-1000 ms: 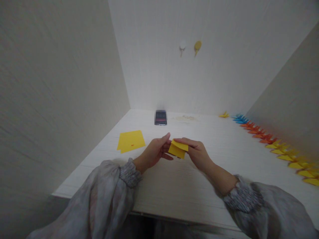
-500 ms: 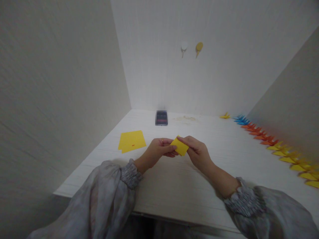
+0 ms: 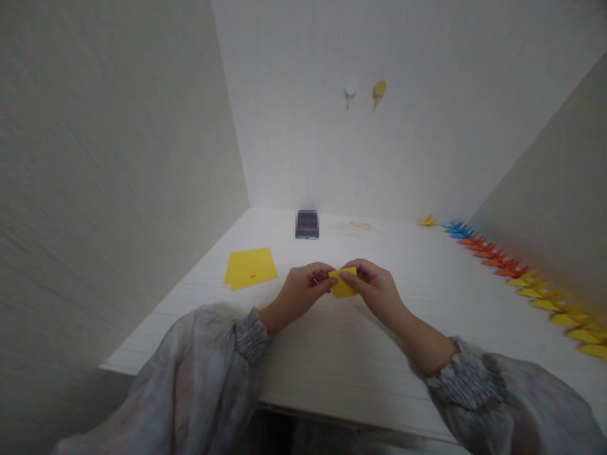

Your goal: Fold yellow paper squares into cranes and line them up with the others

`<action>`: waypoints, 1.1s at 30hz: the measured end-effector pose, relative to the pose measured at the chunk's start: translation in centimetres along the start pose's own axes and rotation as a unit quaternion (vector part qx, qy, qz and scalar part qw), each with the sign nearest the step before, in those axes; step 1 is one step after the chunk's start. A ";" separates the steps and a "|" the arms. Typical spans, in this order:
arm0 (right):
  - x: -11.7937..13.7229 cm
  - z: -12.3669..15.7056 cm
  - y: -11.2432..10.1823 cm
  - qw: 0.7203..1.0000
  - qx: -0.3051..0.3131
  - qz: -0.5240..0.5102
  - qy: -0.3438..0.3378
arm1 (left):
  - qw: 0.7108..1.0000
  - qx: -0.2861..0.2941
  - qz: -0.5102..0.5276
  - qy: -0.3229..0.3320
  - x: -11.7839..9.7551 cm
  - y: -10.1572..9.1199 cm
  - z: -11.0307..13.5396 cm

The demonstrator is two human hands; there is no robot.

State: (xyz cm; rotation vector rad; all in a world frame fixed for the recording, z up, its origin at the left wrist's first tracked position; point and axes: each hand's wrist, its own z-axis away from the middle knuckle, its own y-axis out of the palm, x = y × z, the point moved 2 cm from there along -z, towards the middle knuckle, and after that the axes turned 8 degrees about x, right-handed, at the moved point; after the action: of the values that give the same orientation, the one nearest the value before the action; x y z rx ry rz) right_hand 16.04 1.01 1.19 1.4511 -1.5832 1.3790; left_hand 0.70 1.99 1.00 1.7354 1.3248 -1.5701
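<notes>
Between my two hands is a small folded piece of yellow paper, held above the white table. My left hand pinches its left edge between thumb and fingers; a ring shows on one finger. My right hand grips the upper right part, its thumb pressed across the front near the top edge. The paper's upper edge looks folded over. Left of my left hand, flat yellow sheets lie on the table with a small orange-red mark on top.
A row of folded paper cranes in blue, orange-red and yellow runs along the right wall. One yellow crane sits apart at the back. A dark, blurred device stands near the back wall. Two hooks hang above.
The yellow paper has been turned so that its top edge lies nearly level. My right thumb has moved inward over its front, and my left fingers have shifted to its left corner.
</notes>
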 end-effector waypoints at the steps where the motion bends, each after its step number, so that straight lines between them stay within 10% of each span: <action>1: 0.0 0.0 0.0 1.000 -0.001 -0.013 0.006 | 1.000 -0.006 0.015 -0.004 0.0 0.0 0.0; 33: 1.0 0.6 0.3 0.997 0.013 -0.073 -0.002 | 1.000 -0.020 0.019 -0.007 -0.8 -0.2 0.6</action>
State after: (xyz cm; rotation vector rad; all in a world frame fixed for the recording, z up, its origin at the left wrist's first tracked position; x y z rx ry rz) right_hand 15.66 0.10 1.90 1.5540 -1.4356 1.3168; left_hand 0.32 1.34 1.63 1.7123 1.2985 -1.5227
